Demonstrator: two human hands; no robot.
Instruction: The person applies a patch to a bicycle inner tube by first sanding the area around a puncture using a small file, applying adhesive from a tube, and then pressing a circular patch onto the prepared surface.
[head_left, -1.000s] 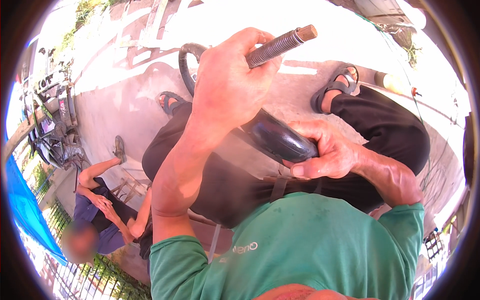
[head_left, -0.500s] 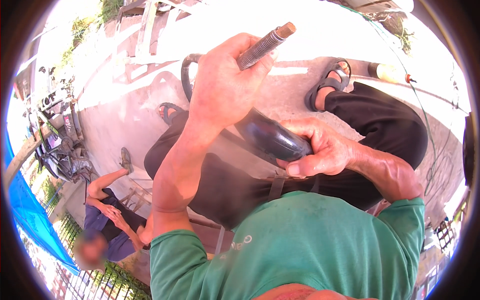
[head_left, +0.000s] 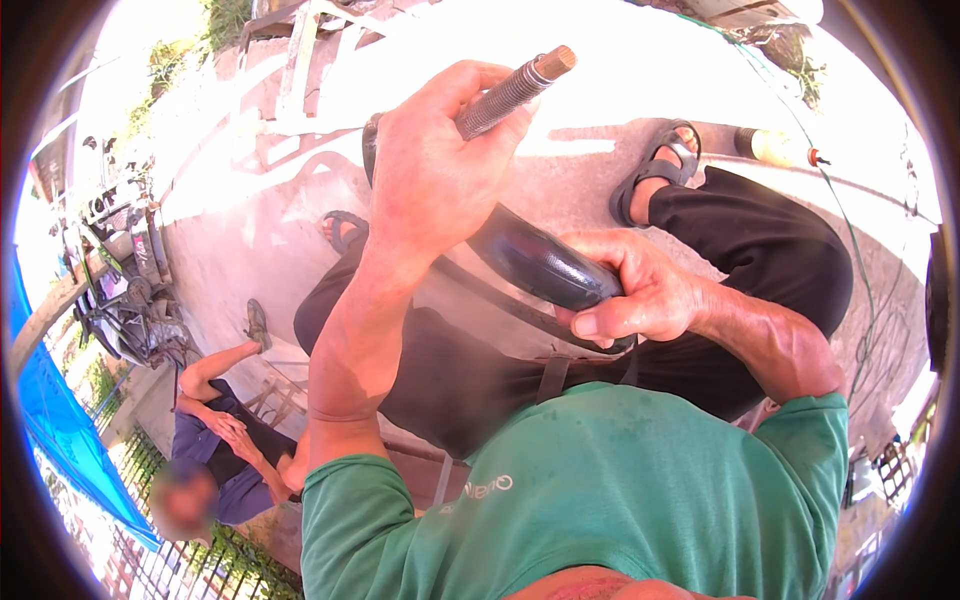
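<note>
My left hand (head_left: pixel 435 180) is closed around a tool handle (head_left: pixel 505 103) that is wrapped in coiled wire, with a brown wooden end sticking out. The tool's working end is hidden beneath the hand. Below it curves a glossy black rubber tube (head_left: pixel 535 262), which looks like an inner tube. My right hand (head_left: pixel 645 295) grips this tube at its right bend, thumb on the near side and fingers behind. Another dark curved part of the loop shows just left of my left hand. The tube lies over my lap, above the dark trousers (head_left: pixel 440 385).
Another person (head_left: pixel 235 440) sits at the lower left with hands together. Bicycles (head_left: pixel 130 290) stand at the left near a blue tarp (head_left: pixel 60 420). A pale cylinder (head_left: pixel 780 147) with a thin green line lies on the concrete floor (head_left: pixel 230 230) beyond my sandaled foot (head_left: pixel 660 170).
My left hand and the wire-wrapped handle have shifted a little to the left. Less of the tube's far loop shows beside that hand. The right hand keeps its hold, nearly in place.
</note>
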